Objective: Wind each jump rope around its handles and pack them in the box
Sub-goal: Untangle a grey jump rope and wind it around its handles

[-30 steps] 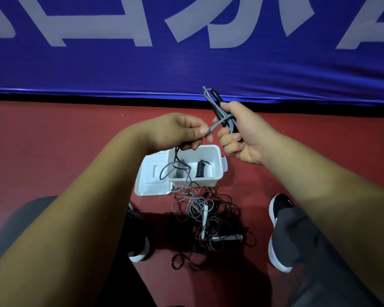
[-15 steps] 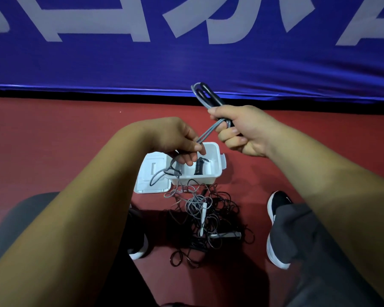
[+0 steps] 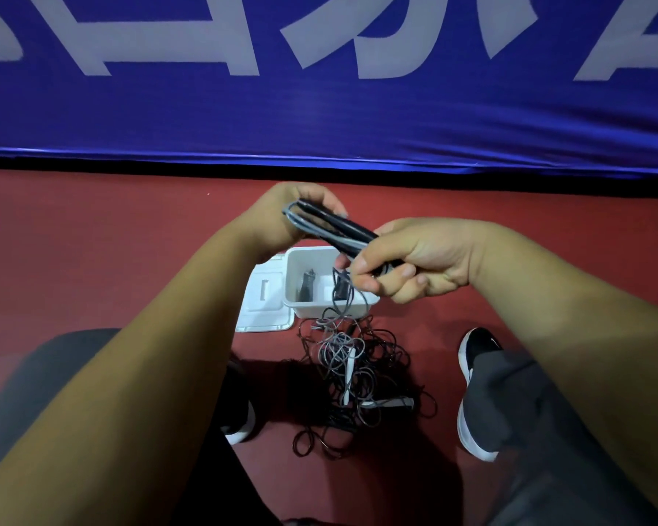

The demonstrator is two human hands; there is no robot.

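Over the far edge of the red floor [image 3: 92, 260], beneath the blue banner [image 3: 320, 119], the left hand [image 3: 282, 222] is curled about the far tips of the paired black handles [image 3: 339, 229], where the grey cord [image 3: 293, 218] is looped over them. Its fingers appear closed on that cord, though the pinch itself is hidden. Below, the white box [image 3: 321, 310] is set open beside its lid [image 3: 261, 298], with one wound rope [image 3: 306, 286] already laid inside. The near ends of the handles are clenched in the right hand [image 3: 415, 260], from which slack cord is trailed down into the tangle of ropes [image 3: 350, 373] heaped just before the box. Winding is judged to be the step in hand, and barely begun. Next, the slack must be drawn up and laid in tight turns round the handles, without neighbouring ropes being dragged from the tangle.
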